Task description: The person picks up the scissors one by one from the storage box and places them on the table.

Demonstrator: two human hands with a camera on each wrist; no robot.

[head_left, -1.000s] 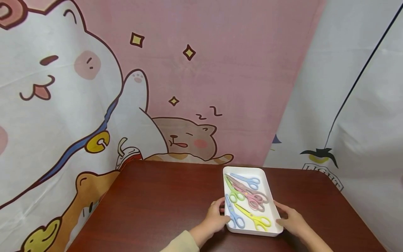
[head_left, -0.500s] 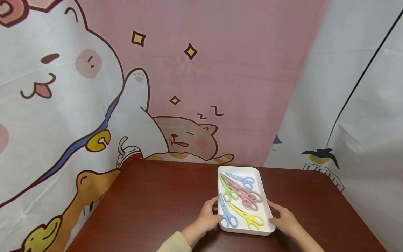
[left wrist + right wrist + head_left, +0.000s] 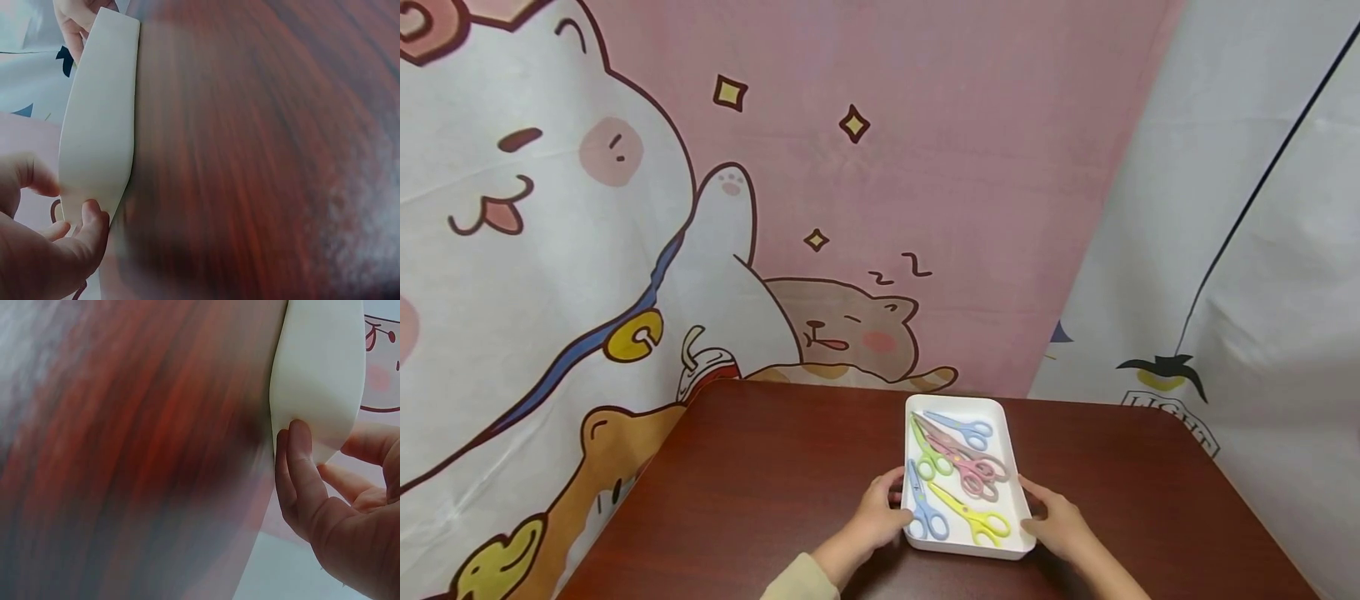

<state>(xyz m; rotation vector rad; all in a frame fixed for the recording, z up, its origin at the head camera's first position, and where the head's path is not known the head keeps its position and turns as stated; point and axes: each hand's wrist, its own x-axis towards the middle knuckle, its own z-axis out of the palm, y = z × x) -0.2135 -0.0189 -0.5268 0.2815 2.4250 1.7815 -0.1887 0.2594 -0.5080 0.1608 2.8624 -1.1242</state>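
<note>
A shallow white rectangular tray point(image 3: 966, 549) lies between my two hands near the table's far side. At its left wall my left hand point(image 3: 871, 514) grips it, and my right hand point(image 3: 1062, 523) holds the right wall. The left wrist view has fingers point(image 3: 94, 215) against the tray's outer side point(image 3: 100, 119). Seen from the right wrist, fingers point(image 3: 301, 440) press the side wall likewise. Inside lie several plastic scissors: blue scissors point(image 3: 961, 425) at the back, green point(image 3: 928, 451), pink point(image 3: 960, 461) overlapping greyish-pink ones, a second blue pair point(image 3: 921, 498), and yellow scissors point(image 3: 967, 512) in front.
The dark red-brown table point(image 3: 760, 483) stretches to both sides of the tray. Behind it hangs a pink and white cloth point(image 3: 970, 208) printed with cartoon animals, reaching down to the table's back edge.
Both hands and the tray have moved steadily left across the table. The scissors have travelled with it, keeping their arrangement.
</note>
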